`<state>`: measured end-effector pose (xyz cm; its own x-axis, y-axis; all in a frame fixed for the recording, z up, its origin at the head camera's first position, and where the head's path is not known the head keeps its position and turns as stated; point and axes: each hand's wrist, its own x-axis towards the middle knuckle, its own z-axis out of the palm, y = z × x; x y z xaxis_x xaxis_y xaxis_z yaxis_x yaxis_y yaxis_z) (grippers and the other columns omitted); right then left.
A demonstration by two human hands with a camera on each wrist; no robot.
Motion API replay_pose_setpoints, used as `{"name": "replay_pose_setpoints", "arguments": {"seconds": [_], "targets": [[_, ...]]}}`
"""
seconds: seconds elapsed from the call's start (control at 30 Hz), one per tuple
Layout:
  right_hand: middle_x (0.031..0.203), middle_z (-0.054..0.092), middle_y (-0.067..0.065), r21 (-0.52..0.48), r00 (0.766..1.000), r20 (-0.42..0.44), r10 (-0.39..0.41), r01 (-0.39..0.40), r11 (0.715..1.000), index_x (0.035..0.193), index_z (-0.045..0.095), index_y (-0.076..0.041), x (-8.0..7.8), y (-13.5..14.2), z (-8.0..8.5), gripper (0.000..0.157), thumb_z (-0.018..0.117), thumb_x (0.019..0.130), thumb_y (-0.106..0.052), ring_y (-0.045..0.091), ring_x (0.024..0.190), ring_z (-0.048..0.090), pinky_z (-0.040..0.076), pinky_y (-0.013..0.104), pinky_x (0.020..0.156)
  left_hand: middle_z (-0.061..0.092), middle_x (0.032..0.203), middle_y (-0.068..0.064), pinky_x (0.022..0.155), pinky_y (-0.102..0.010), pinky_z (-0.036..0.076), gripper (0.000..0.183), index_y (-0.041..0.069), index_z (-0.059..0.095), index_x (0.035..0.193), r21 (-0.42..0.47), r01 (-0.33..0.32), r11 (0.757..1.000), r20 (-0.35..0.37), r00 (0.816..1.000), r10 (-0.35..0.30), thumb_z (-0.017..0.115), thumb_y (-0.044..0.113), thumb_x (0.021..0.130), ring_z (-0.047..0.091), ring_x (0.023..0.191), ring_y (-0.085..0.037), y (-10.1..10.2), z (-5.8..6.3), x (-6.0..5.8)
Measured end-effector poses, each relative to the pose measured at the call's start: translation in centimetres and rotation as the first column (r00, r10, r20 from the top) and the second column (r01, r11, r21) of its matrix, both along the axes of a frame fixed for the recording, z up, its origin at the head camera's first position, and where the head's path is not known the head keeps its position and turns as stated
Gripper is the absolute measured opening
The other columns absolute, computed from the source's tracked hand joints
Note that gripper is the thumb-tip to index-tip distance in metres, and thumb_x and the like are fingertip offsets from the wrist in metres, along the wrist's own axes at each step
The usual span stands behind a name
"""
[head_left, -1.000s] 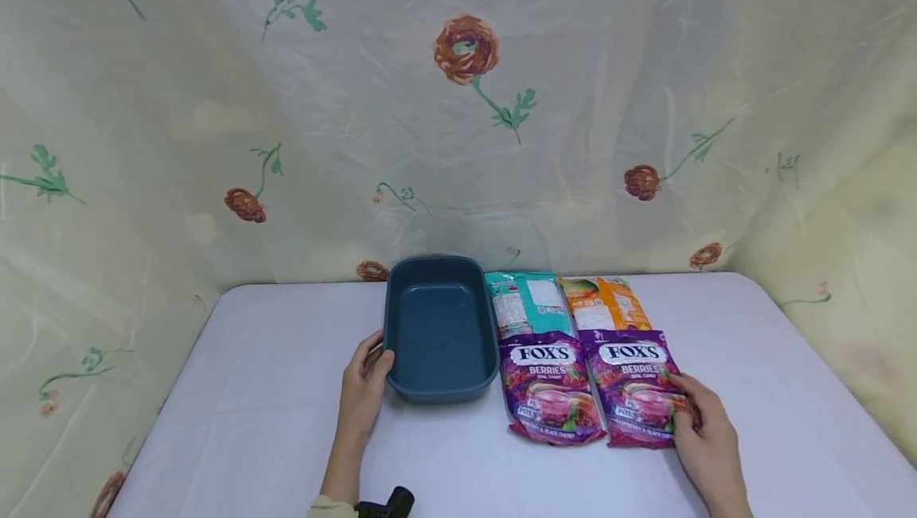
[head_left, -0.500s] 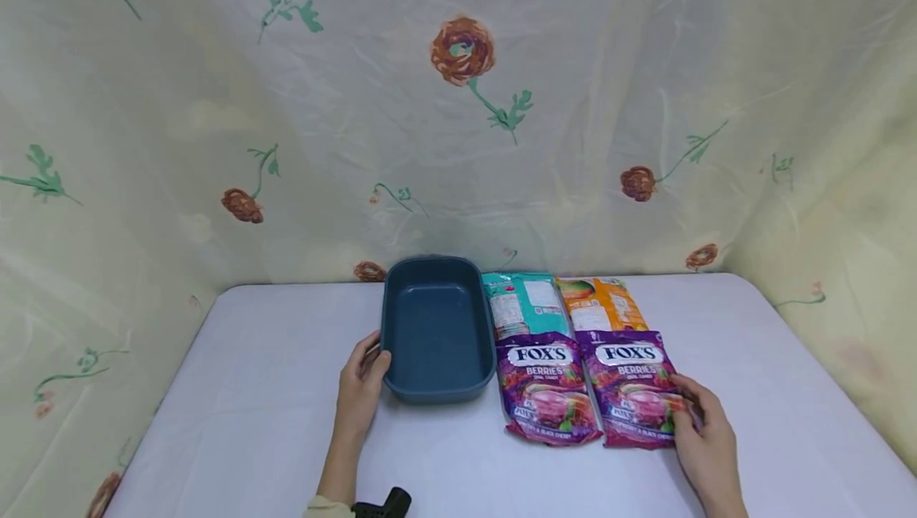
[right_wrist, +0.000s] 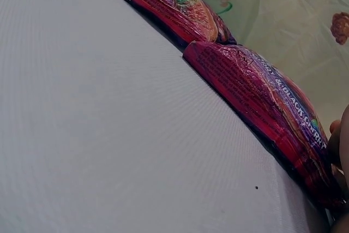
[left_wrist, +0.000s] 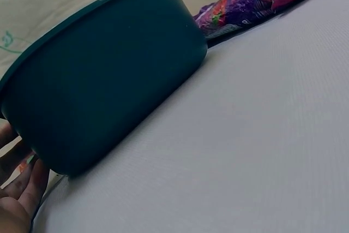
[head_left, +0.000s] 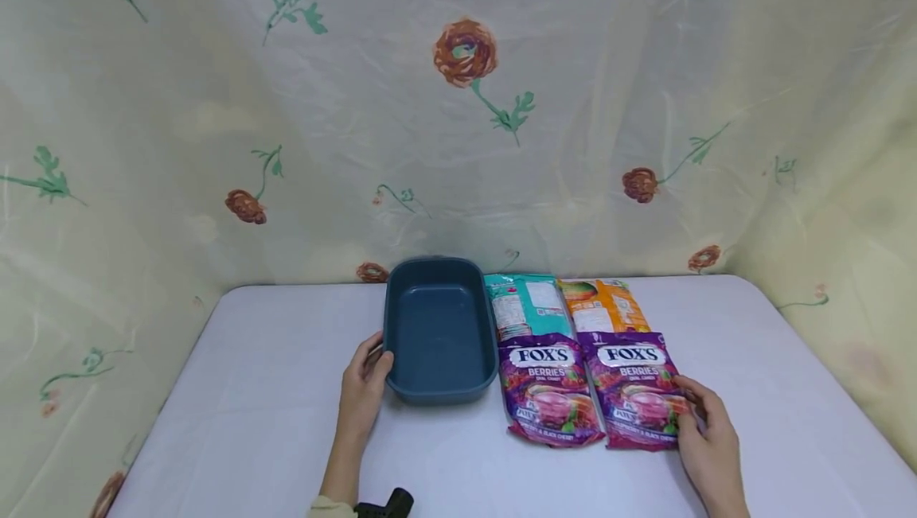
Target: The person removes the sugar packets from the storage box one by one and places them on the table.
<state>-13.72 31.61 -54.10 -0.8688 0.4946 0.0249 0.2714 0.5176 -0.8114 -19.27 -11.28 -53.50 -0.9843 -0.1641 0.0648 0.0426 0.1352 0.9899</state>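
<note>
My left hand (head_left: 364, 383) touches the left wall of a dark blue-green plastic basin (head_left: 438, 335), with the thumb near its rim. In the left wrist view, fingers (left_wrist: 34, 181) rest against the basin's outer wall. My right hand (head_left: 709, 438) touches the right edge of a purple Fox's Berries candy bag (head_left: 636, 391). The right wrist view shows this bag (right_wrist: 256, 107) lying on the cloth, with the hand cut off at the frame's edge. A second purple Fox's Berries candy bag (head_left: 550, 395) lies between it and the basin.
Behind the purple bags lie a teal bag (head_left: 530, 305) and an orange bag (head_left: 603, 305), both partly covered at their near ends. White cloth (head_left: 272, 391) covers the table. A flower-printed sheet (head_left: 573, 104) hangs at the back and sides.
The view shifts very slightly. My right hand has edged a little toward the right at the bag's edge; the basin, bags and left hand stay put.
</note>
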Motion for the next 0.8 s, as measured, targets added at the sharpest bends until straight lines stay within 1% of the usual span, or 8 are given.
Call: {"name": "replay_pose_setpoints", "arguments": {"seconds": [0.17, 0.3, 0.33, 0.43, 0.5, 0.57, 0.7, 0.8], "targets": [[0.142, 0.043, 0.017, 0.011, 1.000, -0.028, 0.007, -0.006, 1.000, 0.141, 0.039, -0.011, 0.1, -0.2, 0.0, 0.045, 0.036, 0.096, -0.006, 0.036, 0.132, 0.038, 0.033, 0.054, 0.109, 0.046, 0.143, -0.013, 0.110, -0.042, 0.038, 0.043, 0.013, 0.046, 0.138, -0.004, 0.010, 1.000, 0.008, 1.000, -0.010, 0.053, 0.023, 0.097, 0.047, 0.131, -0.027, 0.0, 0.2, 0.1], [0.139, 0.043, 0.019, 0.055, 0.998, -0.054, 0.038, -0.035, 0.998, 0.141, 0.040, -0.010, 0.3, -0.5, 0.2, 0.044, 0.039, 0.096, -0.008, 0.037, 0.130, 0.040, 0.034, 0.056, 0.106, 0.046, 0.142, -0.015, 0.111, -0.041, 0.037, 0.044, 0.009, 0.044, 0.139, -0.011, 0.016, 1.000, 0.032, 0.999, -0.016, 0.052, 0.022, 0.097, 0.046, 0.131, -0.028, 0.1, 1.7, 0.7], [0.139, 0.042, 0.019, 0.082, 0.998, -0.050, 0.047, -0.042, 0.996, 0.141, 0.040, -0.010, 0.2, -0.6, 0.3, 0.044, 0.040, 0.097, -0.009, 0.037, 0.128, 0.042, 0.039, 0.051, 0.104, 0.046, 0.143, -0.016, 0.111, -0.041, 0.037, 0.045, 0.009, 0.044, 0.140, -0.015, 0.017, 1.000, 0.029, 0.999, -0.017, 0.051, 0.022, 0.098, 0.046, 0.131, -0.029, 0.1, 1.7, 0.6], [0.141, 0.040, 0.020, 0.139, 0.993, -0.084, 0.087, -0.074, 0.988, 0.139, 0.043, -0.009, 0.1, -0.7, 0.7, 0.042, 0.042, 0.096, -0.010, 0.039, 0.128, 0.041, 0.040, 0.053, 0.102, 0.046, 0.143, -0.016, 0.112, -0.043, 0.036, 0.046, 0.009, 0.043, 0.140, -0.043, 0.006, 0.999, 0.020, 1.000, -0.005, 0.050, 0.025, 0.098, 0.046, 0.132, -0.029, 0.1, 1.1, 0.4], [0.143, 0.039, 0.020, 0.173, 0.986, -0.116, 0.122, -0.101, 0.980, 0.137, 0.045, -0.007, 0.0, -0.8, 0.9, 0.041, 0.043, 0.096, -0.010, 0.041, 0.130, 0.039, 0.037, 0.056, 0.104, 0.045, 0.144, -0.012, 0.113, -0.044, 0.035, 0.048, 0.014, 0.042, 0.142, -0.077, -0.005, 0.997, 0.026, 1.000, 0.007, 0.048, 0.033, 0.098, 0.044, 0.133, -0.028, 0.0, -0.1, 0.2], [0.144, 0.037, 0.021, 0.197, 0.974, -0.147, 0.174, -0.143, 0.970, 0.137, 0.046, -0.007, 0.0, -1.1, 1.1, 0.041, 0.044, 0.096, -0.010, 0.044, 0.133, 0.034, 0.030, 0.063, 0.106, 0.043, 0.147, -0.010, 0.113, -0.048, 0.033, 0.052, 0.017, 0.039, 0.144, -0.131, -0.001, 0.991, 0.052, 0.999, 0.008, 0.045, 0.042, 0.098, 0.040, 0.136, -0.029, -0.1, -0.2, 0.7], [0.145, 0.036, 0.021, 0.252, 0.944, -0.142, 0.297, -0.256, 0.933, 0.140, 0.043, -0.011, 0.5, -2.3, 1.8, 0.043, 0.046, 0.098, -0.016, 0.046, 0.134, 0.031, 0.026, 0.067, 0.105, 0.036, 0.151, -0.007, 0.114, -0.054, 0.028, 0.061, 0.021, 0.032, 0.147, -0.292, 0.077, 0.953, 0.083, 0.995, -0.055, 0.042, 0.053, 0.096, 0.032, 0.141, -0.030, -0.7, -0.2, 1.7], [0.146, 0.036, 0.019, 0.304, 0.911, -0.114, 0.397, -0.348, 0.887, 0.141, 0.041, -0.013, 0.8, -3.7, 2.7, 0.046, 0.049, 0.098, -0.023, 0.046, 0.134, 0.030, 0.025, 0.069, 0.104, 0.036, 0.152, -0.008, 0.112, -0.057, 0.029, 0.064, 0.019, 0.032, 0.148, -0.452, 0.117, 0.884, 0.034, 0.993, -0.114, 0.047, 0.051, 0.094, 0.032, 0.141, -0.032, -1.5, 0.2, 2.5]]}}
